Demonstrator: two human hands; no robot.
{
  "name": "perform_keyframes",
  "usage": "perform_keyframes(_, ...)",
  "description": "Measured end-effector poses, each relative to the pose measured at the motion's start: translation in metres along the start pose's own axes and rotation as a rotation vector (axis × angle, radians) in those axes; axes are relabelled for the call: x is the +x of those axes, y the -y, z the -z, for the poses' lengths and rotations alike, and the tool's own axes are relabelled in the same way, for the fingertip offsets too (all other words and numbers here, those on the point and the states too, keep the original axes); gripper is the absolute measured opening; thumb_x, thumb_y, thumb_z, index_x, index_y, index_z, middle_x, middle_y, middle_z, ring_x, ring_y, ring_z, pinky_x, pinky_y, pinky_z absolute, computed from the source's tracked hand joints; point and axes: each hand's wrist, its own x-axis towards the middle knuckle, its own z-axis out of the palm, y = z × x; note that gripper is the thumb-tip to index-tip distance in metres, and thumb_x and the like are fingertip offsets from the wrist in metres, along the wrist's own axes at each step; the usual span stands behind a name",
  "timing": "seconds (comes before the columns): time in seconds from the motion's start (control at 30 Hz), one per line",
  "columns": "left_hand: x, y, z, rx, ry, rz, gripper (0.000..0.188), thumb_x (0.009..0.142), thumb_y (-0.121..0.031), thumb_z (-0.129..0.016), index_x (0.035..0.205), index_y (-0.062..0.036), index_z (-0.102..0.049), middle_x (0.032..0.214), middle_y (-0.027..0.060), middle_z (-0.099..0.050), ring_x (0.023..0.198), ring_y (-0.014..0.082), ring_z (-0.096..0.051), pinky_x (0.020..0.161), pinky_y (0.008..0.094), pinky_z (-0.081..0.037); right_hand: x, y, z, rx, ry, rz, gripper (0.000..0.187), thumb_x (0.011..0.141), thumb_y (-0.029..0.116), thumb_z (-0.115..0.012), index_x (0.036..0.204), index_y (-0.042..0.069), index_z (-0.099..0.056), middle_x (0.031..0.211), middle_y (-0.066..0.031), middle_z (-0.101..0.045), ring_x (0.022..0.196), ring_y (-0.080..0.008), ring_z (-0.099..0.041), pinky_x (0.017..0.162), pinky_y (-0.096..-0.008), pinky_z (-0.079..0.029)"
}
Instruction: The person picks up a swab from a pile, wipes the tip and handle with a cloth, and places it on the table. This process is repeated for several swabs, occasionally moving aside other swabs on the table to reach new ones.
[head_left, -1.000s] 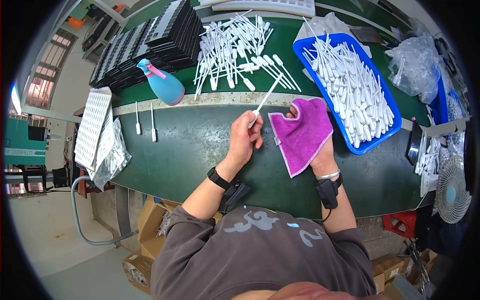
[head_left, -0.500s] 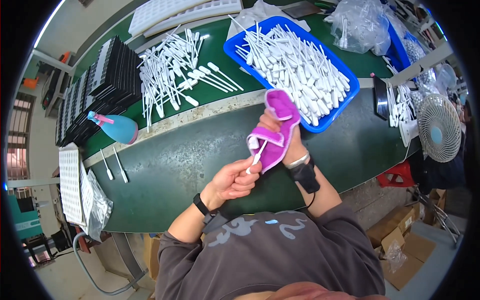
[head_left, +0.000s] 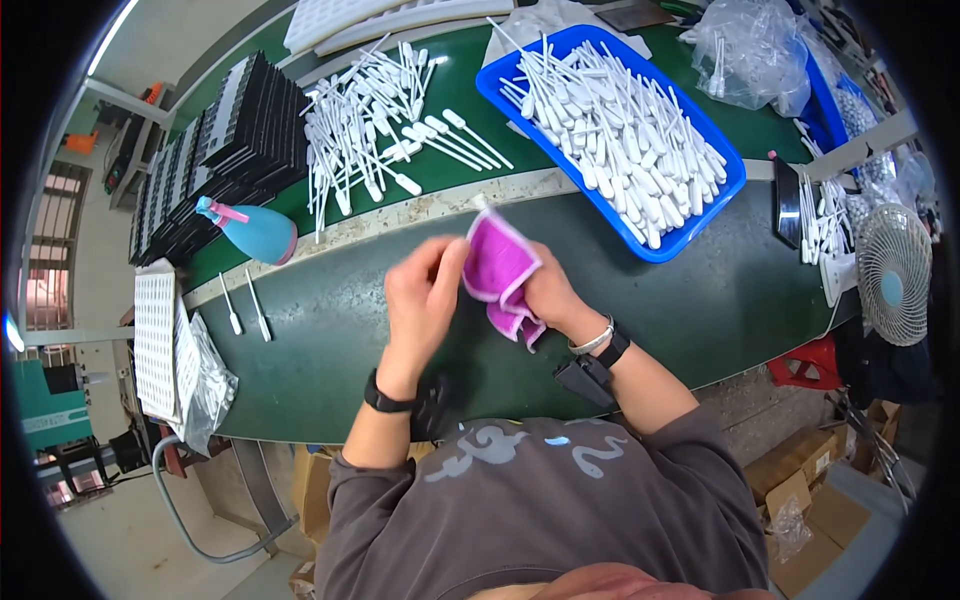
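Head: purple cloth point(head_left: 500, 262) in right grip point(head_left: 552, 288), jutting leftward

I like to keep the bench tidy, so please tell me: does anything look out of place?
Perhaps two thin white pieces at the left of the bench: they lie apart from the loose pile and the filled blue tray. No spill shows.

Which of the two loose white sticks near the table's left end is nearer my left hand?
The right stick; the other stick lies farther left, nearer the white tray.
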Motion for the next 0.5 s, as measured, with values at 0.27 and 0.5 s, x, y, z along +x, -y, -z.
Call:
perform_keyframes(0.27, 0.034, 0.013, 0.012, -0.381, -0.002, 0.278, 0.027, 0.093, -0.019, -0.057, 0.082, 0.0024, -0.068, 0.063, -0.0016, -0.056, 0.053, 0.0054, -0.049, 0.049, 0.0204, -0.038, 0.000, 0.010, -0.012, 0.009, 0.194, -0.132, 0.026, 0.094, 0.013, -0.044, 0.113, 0.000, -0.057, 0.097, -0.0033, -0.063, 0.086, -0.0085, -0.056, 0.076, -0.0243, -0.046)
perform_keyframes(0.5, 0.053, 0.014, -0.003, -0.603, -0.230, 0.288, 0.029, 0.096, -0.023, -0.054, 0.084, 0.0007, -0.066, 0.061, -0.0012, -0.054, 0.050, 0.0064, -0.051, 0.047, 0.0202, -0.042, 0.001, 0.010, -0.011, -0.189, -0.042, -0.016, 0.027, 0.095, 0.020, -0.048, 0.114, 0.001, -0.056, 0.096, -0.0046, -0.062, 0.081, -0.0073, -0.055, 0.075, -0.0226, -0.045)
